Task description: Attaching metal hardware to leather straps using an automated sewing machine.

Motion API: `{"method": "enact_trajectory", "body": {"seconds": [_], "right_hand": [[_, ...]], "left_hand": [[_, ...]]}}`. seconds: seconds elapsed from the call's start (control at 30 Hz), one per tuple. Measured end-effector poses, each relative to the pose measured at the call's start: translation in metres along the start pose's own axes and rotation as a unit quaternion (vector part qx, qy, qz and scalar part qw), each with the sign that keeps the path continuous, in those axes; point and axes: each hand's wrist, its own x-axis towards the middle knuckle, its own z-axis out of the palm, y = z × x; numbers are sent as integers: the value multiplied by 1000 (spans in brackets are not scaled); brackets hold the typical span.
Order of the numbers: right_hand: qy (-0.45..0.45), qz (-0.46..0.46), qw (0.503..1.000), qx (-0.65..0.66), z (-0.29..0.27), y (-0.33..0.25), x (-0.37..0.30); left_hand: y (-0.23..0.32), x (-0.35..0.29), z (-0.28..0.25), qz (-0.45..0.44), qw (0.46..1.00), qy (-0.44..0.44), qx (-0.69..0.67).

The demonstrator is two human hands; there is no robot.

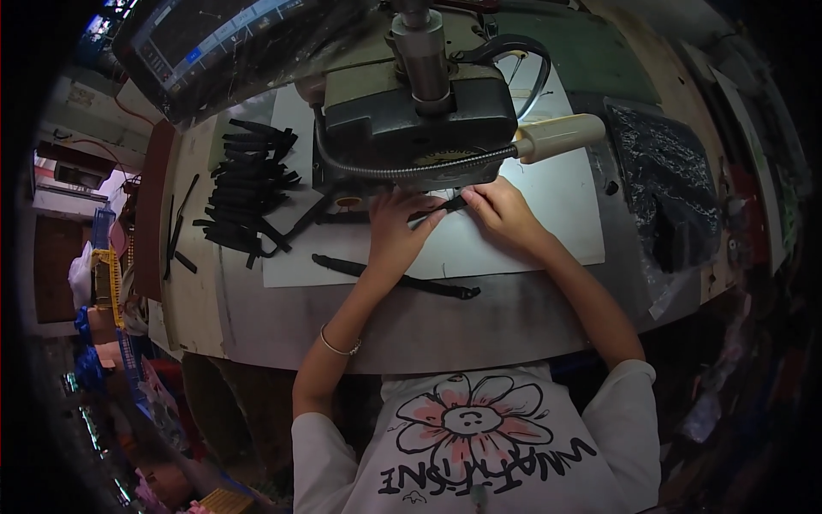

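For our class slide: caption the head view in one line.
Both hands, left hand and right hand, hold a black strap under the sewing machine.

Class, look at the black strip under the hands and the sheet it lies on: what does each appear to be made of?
Black strip: probably woven fabric or webbing, matte, limp and flat. White sheet: likely paper or thin card, smooth, matte, with straight cut edges. Both hands, left hand and right hand, press on it.

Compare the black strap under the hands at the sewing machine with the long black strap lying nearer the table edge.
The black strap under the hands is pinned by the left hand and right hand at the machine; the long black strap nearer the table edge lies untouched. The first is mostly hidden, the second fully stretched out. Both are dark and narrow.
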Motion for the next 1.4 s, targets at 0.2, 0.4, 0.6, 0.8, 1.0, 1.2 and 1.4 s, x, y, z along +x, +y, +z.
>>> {"method": "enact_trajectory", "body": {"seconds": [0.2, 0.4, 0.6, 0.8, 1.0, 1.2, 1.4], "right_hand": [[-17, -5, 998, 63, 5, -10, 1], [-48, -188, 971, -137, -7, -16, -33], [-101, -219, 962, -130, -4, -26, -50], [-45, -166, 980, -101, -14, -30, -49], [49, -110, 985, -126, -29, -19, -74], [269, 178, 938, -130, -104, 23, -111], [261, 328, 889, -186, -139, 35, -90]], "left_hand": [[1, -3, -15, -117, 987, -72, -82], [-23, -35, -46, -2, 998, -58, -2], [-15, -70, -51, 54, 997, -47, 6], [-92, 0, -49, -38, 992, 92, 75], [-231, -18, -28, 31, 993, 30, 107], [-134, 0, -44, -63, 994, 33, -86], [-58, -11, -57, -108, 985, -117, -59]]}}
